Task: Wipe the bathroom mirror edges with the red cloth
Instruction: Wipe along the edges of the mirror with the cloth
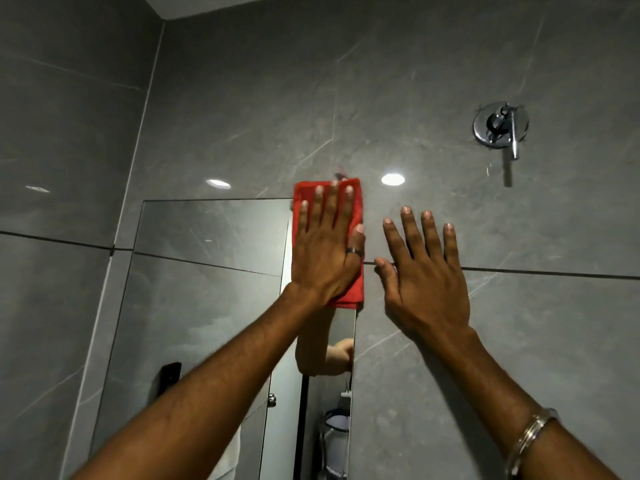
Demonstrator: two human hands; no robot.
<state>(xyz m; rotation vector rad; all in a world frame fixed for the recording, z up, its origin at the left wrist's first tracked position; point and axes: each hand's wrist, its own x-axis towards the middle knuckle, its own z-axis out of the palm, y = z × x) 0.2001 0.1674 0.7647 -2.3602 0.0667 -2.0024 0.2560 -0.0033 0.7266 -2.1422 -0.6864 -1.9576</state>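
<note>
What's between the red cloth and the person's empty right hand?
In the head view, only bare grey wall tile, crossed by a dark grout line, lies between the red cloth under the left hand and the right hand.

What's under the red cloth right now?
The red cloth covers the mirror's top right corner; the left hand presses it flat. The corner itself is hidden.

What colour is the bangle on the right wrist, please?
Silver metal; the bangle shows clearly in the head view.
</note>
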